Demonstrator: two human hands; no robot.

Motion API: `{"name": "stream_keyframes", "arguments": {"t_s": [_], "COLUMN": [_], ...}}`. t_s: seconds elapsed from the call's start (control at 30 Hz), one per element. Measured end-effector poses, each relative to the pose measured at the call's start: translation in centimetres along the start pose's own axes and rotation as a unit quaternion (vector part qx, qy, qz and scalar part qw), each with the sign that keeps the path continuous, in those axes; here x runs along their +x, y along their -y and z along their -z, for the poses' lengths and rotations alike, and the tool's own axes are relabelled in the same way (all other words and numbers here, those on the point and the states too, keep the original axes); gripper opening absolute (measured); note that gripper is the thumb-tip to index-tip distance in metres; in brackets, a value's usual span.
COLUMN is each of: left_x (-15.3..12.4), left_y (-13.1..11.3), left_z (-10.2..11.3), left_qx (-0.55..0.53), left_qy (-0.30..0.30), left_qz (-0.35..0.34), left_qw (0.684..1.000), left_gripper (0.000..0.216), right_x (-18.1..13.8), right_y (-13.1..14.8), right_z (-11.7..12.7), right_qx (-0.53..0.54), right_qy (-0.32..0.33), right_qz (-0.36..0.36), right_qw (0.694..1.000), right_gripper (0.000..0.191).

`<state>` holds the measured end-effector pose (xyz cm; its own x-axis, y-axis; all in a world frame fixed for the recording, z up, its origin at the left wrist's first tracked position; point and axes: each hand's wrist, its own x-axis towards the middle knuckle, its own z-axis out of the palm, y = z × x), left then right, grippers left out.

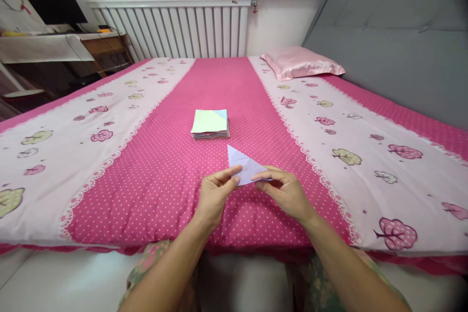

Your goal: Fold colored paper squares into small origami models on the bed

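We see a pink bedspread (223, 83) filling mid-frame, a radiator (179, 31) at upper centre, a grey headboard (395, 34) at upper right. Below centre, our left hand (214, 192) and right hand (287, 192) pinch folded purple paper (245, 165), near a paper stack (210, 122). The bedspread's near edge crosses the lower frame; its width stretches well past both hands.

I had room to slide the left hand (217, 186) out sideways over the flat bed (153, 180), and the right hand (283, 187) too. The paper stack (210, 124) stood in the way, ahead of the left hand. Farther off, a pillow (303, 62) and the gray headboard (395, 34) blocked the right.
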<state>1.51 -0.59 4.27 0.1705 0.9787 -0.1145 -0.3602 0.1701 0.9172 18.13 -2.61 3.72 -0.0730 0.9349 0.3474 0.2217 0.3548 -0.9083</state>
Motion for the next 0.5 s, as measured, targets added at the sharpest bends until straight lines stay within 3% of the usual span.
{"name": "stream_keyframes", "arguments": {"t_s": [0.17, 0.33, 0.5], "left_x": [-0.05, -0.2, -0.37], "left_y": [0.11, 0.14, 0.22], "left_z": [-0.02, -0.25, -0.61], "left_qx": [0.04, 0.046, 0.04], "left_qy": [0.008, 0.015, 0.028], "left_qz": [-0.015, -0.021, -0.022], "left_qw": [0.999, 0.999, 0.999], "left_gripper": [0.027, 0.025, 0.037], "right_x": [-0.06, -0.34, -0.45], "right_y": [0.12, -0.3, -0.64], "right_z": [-0.11, -0.6, -0.98], "right_qx": [0.002, 0.025, 0.078], "right_qy": [-0.04, -0.107, -0.151], "right_qz": [-0.008, -0.069, -0.089], "right_qw": [0.999, 0.992, 0.981], "right_gripper": [0.014, 0.018, 0.022]}}
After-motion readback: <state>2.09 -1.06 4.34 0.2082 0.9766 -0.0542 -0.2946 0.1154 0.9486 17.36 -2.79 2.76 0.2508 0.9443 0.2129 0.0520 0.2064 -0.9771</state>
